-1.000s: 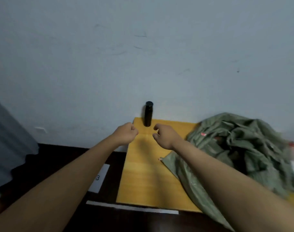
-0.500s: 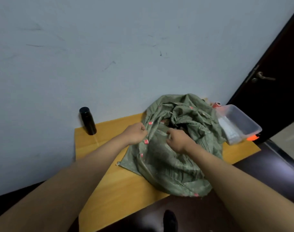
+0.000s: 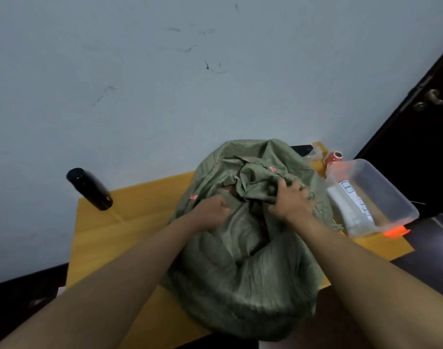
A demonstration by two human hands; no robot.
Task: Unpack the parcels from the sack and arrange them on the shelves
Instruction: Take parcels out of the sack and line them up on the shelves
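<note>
A crumpled olive-green woven sack (image 3: pixel 243 278) with small red marks sits on a yellow table (image 3: pixel 119 238) against the wall. My left hand (image 3: pixel 211 209) grips the sack's fabric on the left side of its mouth. On the right side my right hand (image 3: pixel 289 197) grips a bunched fold of the rim. Between them the mouth gapes a little, and something reddish-brown shows inside. No parcel can be made out clearly.
A black cylindrical bottle (image 3: pixel 89 188) stands at the table's back left. To the right of the sack sits a clear plastic box (image 3: pixel 381 197) holding white packets, with a red tape roll (image 3: pixel 332 157) behind it. A dark door (image 3: pixel 422 137) with a handle is at far right.
My view swung right from the bare tabletop to the sack. Both hands, which held nothing a second ago, moved onto the sack and took hold of its mouth; my right hand shifted to the right rim.
</note>
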